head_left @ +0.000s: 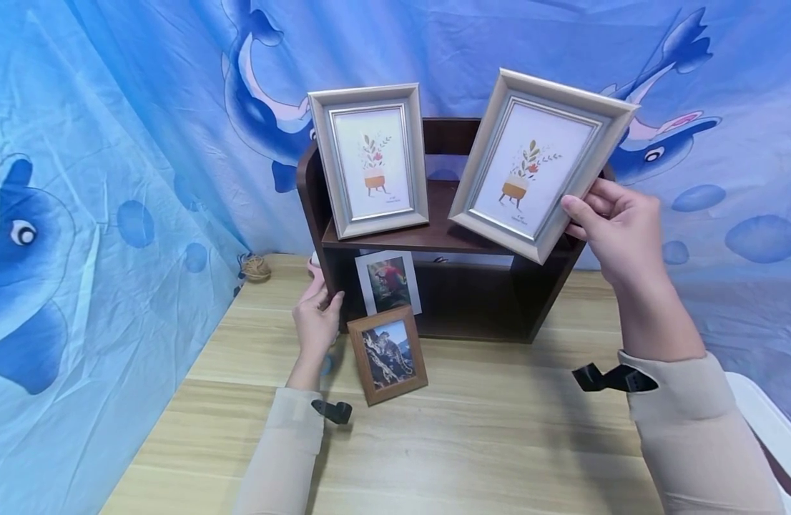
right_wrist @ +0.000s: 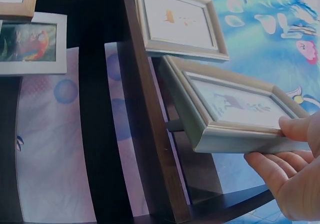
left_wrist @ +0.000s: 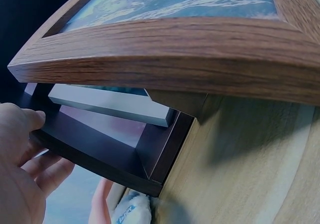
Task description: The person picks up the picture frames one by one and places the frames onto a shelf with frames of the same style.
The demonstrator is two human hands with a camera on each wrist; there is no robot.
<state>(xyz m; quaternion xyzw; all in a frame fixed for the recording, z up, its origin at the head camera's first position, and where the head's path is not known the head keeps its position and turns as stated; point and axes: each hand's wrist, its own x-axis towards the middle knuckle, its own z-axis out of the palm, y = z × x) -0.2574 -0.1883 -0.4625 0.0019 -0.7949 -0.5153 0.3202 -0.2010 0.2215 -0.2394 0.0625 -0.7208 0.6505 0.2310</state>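
My right hand (head_left: 624, 225) grips the right edge of a silver-grey picture frame (head_left: 492, 172), thumb on the front and fingers behind. This frame tilts over the upper board of a dark brown shelf (head_left: 479, 304). A matching silver-grey picture frame (head_left: 318, 136) stands on the same board at the left. Low on the shelf's left side, my left hand (head_left: 315, 322) holds the side panel (left_wrist: 107, 166) between thumb and fingers. Beside that hand a brown wooden picture frame (head_left: 360, 365) with a leopard picture leans back. Behind it, a white picture frame (head_left: 416, 293) with a parrot picture stands in the lower compartment.
The shelf stands on a light wooden table (head_left: 492, 436) against a blue curtain (head_left: 144, 93) printed with dolphins. A ball of twine (head_left: 257, 268) lies at the back left. Something pink (head_left: 315, 266) shows behind the shelf's left side. At the right edge is a white object (head_left: 752, 400).
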